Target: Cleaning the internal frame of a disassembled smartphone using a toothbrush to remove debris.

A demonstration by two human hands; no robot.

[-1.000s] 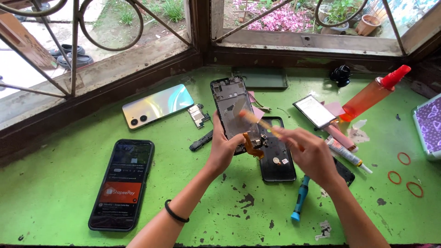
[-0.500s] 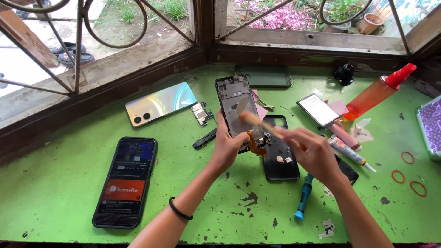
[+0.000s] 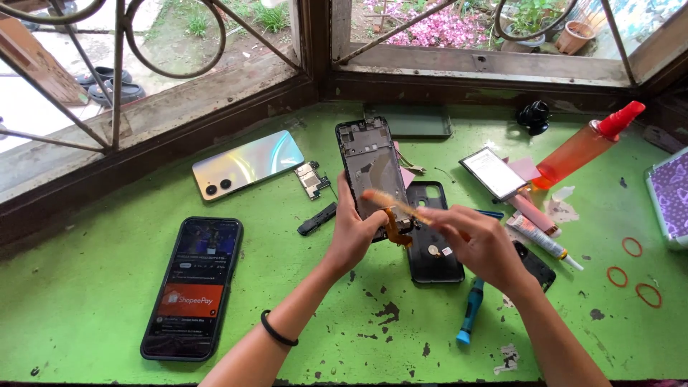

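A person's left hand (image 3: pixel 356 236) grips the lower end of an opened phone frame (image 3: pixel 370 170), black-edged with grey bare insides and an orange ribbon cable (image 3: pixel 392 228) curling from its bottom, held tilted just above the middle of a chipped green bench (image 3: pixel 86 301). The right hand (image 3: pixel 479 244) is closed around a thin pale stick (image 3: pixel 390 203) whose tip lies across the frame's lower part. Just right of the frame lies a black back cover (image 3: pixel 432 247), with a blue screwdriver (image 3: pixel 470 312) near the right wrist. Left of the hands, a lit phone (image 3: pixel 193 287) lies flat and well apart, a shiny back panel (image 3: pixel 247 163) beyond it by the window sill. Tubes, a small screen and an orange spray bottle (image 3: pixel 584 147) crowd the right side; the front edge has bare green room on both sides of the arms
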